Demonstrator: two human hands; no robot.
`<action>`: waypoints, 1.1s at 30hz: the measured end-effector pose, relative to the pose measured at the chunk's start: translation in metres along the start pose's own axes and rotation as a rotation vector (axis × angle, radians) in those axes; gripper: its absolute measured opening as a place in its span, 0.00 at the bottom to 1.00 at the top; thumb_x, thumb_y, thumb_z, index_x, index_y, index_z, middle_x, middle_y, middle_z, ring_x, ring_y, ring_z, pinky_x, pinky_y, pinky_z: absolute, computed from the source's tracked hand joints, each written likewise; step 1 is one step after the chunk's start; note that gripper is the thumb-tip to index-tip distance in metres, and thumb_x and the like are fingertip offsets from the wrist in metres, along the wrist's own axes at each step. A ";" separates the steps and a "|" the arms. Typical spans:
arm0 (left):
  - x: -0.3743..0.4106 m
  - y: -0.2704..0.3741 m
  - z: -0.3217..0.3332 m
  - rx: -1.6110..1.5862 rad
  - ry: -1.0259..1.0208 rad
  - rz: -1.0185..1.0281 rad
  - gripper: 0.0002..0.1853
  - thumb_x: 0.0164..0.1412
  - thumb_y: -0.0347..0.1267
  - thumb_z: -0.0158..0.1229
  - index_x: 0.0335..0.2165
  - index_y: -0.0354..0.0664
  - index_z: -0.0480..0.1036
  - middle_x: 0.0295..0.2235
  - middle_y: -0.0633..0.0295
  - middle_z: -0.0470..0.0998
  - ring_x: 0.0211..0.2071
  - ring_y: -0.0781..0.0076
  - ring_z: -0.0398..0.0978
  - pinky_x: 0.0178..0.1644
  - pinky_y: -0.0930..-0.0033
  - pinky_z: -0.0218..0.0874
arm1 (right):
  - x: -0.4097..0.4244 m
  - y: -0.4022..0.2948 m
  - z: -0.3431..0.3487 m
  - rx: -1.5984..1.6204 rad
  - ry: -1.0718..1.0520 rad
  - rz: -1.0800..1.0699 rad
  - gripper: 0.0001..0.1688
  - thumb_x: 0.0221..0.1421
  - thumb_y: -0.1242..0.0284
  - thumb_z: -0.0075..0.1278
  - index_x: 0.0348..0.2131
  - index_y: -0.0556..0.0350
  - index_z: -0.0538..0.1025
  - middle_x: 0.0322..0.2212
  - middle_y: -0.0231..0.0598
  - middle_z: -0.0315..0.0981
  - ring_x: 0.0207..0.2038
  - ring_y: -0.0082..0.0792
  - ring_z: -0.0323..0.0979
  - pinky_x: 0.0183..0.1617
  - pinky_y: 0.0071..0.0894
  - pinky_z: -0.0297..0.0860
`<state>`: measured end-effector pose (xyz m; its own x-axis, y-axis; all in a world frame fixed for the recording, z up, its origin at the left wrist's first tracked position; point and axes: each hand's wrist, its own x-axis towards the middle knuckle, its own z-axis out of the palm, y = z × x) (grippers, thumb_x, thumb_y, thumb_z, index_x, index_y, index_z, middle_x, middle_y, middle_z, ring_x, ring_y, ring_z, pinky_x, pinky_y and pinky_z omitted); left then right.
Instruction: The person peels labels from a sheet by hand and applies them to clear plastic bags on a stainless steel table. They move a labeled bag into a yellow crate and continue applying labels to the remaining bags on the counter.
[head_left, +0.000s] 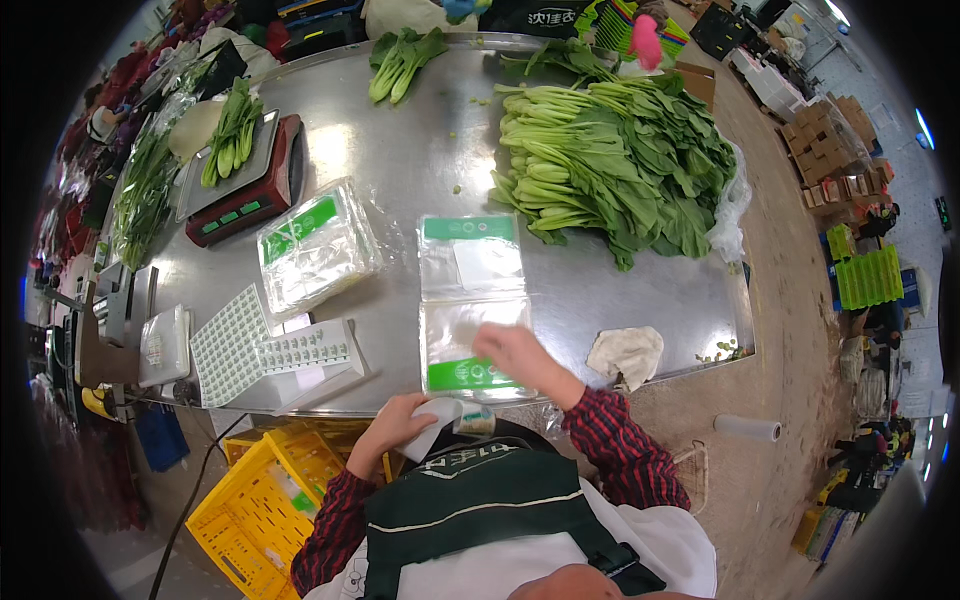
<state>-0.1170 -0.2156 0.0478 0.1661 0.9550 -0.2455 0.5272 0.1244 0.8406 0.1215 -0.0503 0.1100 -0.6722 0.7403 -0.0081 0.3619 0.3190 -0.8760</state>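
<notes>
My left hand (399, 424) is closed on a curled strip of white label paper (439, 427) at the table's near edge. Over two flat clear plastic bags with green bands (472, 330), my right hand (510, 349) is blurred; whether it holds anything cannot be told. Left of these bags lies a stack of similar bags (319, 251). Sheets of small printed stickers (232, 345) rest nearer the left edge. A large pile of leafy greens (600, 157) fills the table's far right, and a bunch of greens (229, 142) sits on a red digital scale (244, 195).
The metal table (420, 150) also bears a crumpled white cloth (626, 356) near its right front edge and another bunch of greens (403, 64) at the back. A yellow plastic crate (255, 517) stands below left. A person's pink-gloved hand (646, 41) shows beyond the pile.
</notes>
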 end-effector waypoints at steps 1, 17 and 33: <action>-0.008 0.000 -0.001 -0.053 -0.049 -0.114 0.18 0.52 0.26 0.61 0.44 0.39 0.75 0.31 0.47 0.80 0.31 0.60 0.79 0.38 0.64 0.68 | 0.004 0.003 -0.004 0.074 0.028 0.052 0.08 0.59 0.70 0.51 0.33 0.57 0.76 0.24 0.45 0.76 0.26 0.39 0.75 0.31 0.37 0.68; 0.007 0.025 -0.024 -0.119 -0.102 -0.178 0.11 0.53 0.33 0.64 0.33 0.36 0.77 0.20 0.68 0.74 0.24 0.84 0.67 0.26 0.74 0.58 | 0.005 0.006 0.018 0.287 0.019 0.129 0.09 0.54 0.70 0.57 0.29 0.58 0.80 0.21 0.46 0.75 0.23 0.36 0.71 0.29 0.30 0.66; -0.004 0.005 -0.016 -0.312 -0.094 -0.198 0.09 0.48 0.21 0.53 0.32 0.33 0.74 0.27 0.62 0.77 0.29 0.77 0.73 0.36 0.71 0.67 | -0.006 0.121 -0.025 -0.187 -0.052 0.000 0.11 0.45 0.75 0.62 0.31 0.54 0.76 0.28 0.33 0.71 0.30 0.33 0.72 0.33 0.32 0.68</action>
<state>-0.1283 -0.2149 0.0607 0.1702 0.8772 -0.4490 0.2805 0.3936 0.8754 0.1851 -0.0009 0.0162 -0.7031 0.7101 -0.0372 0.4724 0.4273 -0.7709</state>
